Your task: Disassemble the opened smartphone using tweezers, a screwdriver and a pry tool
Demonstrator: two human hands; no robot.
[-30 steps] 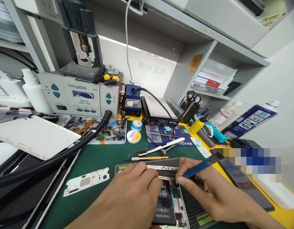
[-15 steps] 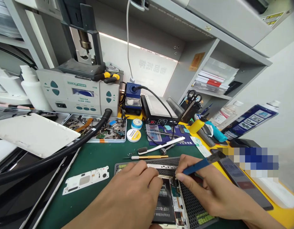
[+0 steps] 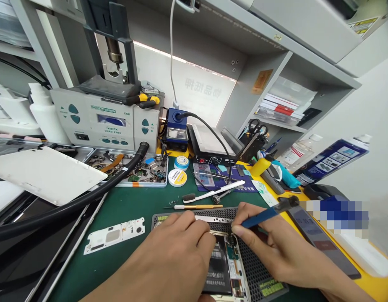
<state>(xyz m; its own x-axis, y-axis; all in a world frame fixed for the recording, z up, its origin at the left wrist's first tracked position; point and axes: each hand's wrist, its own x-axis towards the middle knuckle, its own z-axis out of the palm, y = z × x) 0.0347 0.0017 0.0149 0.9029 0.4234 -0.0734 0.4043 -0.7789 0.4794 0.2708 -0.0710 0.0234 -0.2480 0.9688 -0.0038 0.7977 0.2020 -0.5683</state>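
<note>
An opened phone (image 3: 239, 279) lies on a grey honeycomb-patterned mat (image 3: 259, 268), its black battery (image 3: 218, 272) and green circuit board showing. My left hand (image 3: 178, 247) is curled over the phone's left side and grips it, hiding that edge. At the lower edge of the view a bit of the thumb shows. In my right hand (image 3: 275, 247) is a slim blue-handled tool (image 3: 261, 217), dark at its upper end and pinched between thumb and fingers. Its lower end meets the top right of the phone, near the circuit board; the exact contact is hidden.
Left of the phone lies a white phone inner cover (image 3: 115, 235). Behind it are a gold-handled pen knife (image 3: 198, 206), a white brush (image 3: 212, 191) and round tins (image 3: 177, 178). A thick black hose (image 3: 87, 201) crosses the left side from a hot-air station (image 3: 108, 121).
The blue-handled tool has tilted slightly, its upper end shifting a little to the right. Both hands keep nearly the same place on the phone; the whole view has shifted slightly.
</note>
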